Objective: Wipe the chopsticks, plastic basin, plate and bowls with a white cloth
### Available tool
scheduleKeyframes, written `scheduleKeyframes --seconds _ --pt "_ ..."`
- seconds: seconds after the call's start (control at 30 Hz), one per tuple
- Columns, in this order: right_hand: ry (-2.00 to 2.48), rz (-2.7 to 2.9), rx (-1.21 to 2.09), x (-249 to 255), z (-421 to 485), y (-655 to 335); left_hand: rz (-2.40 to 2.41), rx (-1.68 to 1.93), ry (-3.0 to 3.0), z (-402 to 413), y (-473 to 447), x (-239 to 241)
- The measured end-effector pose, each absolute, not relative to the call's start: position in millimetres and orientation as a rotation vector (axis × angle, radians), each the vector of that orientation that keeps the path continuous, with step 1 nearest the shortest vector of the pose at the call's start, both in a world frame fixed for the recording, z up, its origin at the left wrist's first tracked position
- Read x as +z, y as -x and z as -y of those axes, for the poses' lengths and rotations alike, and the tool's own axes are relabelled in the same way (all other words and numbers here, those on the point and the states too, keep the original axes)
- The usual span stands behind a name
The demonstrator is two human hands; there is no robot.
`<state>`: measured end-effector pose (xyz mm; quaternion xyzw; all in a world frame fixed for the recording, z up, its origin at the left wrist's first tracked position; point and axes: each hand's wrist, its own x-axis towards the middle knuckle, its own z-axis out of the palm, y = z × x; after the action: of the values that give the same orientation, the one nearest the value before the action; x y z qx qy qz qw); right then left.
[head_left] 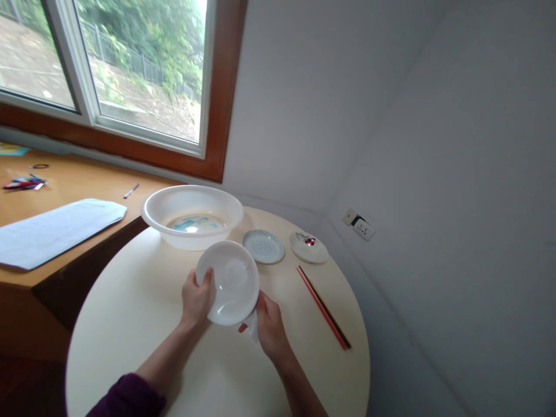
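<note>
My left hand (196,298) grips the left rim of a white plate (230,281), thumb over its edge, and holds it tilted above the round cream table (143,307). My right hand (269,327) is under the plate's lower right rim, closed on a small white cloth (251,330) pressed against the plate. Just beyond the plate stands a white plastic basin (191,215) with a little water and something blue at its bottom.
A pale blue saucer (263,246) and a white saucer with a red motif (308,247) lie behind the plate to the right. Red and dark chopsticks (324,307) lie at the table's right. A wooden desk (82,185) with papers and pens stands to the left under the window.
</note>
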<state>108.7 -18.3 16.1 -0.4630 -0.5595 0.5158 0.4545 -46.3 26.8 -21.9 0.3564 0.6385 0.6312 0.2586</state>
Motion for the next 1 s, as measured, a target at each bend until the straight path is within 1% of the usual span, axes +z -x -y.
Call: scheduleKeyframes --seconds 0.17,0.37,0.5,0.67,0.8,1.0 --pt "1.208 1.531 1.17 21.1 26.1 -111.2 -1.741 1.716 -0.977 -25.9 45.8 -16.8" --pt "1.334 1.432 1.272 0.5 7.7 -116.5 -1.669 1.776 -1.05 -18.8 39.3 -10.2" --pt "1.245 1.291 1.307 -19.1 1.1 -121.3 -1.584 1.809 -1.11 -16.5 38.5 -13.4" --pt "1.083 1.045 1.372 -35.4 -11.6 -118.8 -1.323 1.816 -1.123 -14.8 37.4 -17.3" --pt "1.013 0.816 1.284 -32.7 -45.3 -114.6 -1.183 1.81 -1.16 -14.0 34.7 -14.0" --pt "1.063 0.655 1.1 -29.3 -101.5 -109.8 -1.205 1.782 -1.169 -14.4 32.8 -13.2"
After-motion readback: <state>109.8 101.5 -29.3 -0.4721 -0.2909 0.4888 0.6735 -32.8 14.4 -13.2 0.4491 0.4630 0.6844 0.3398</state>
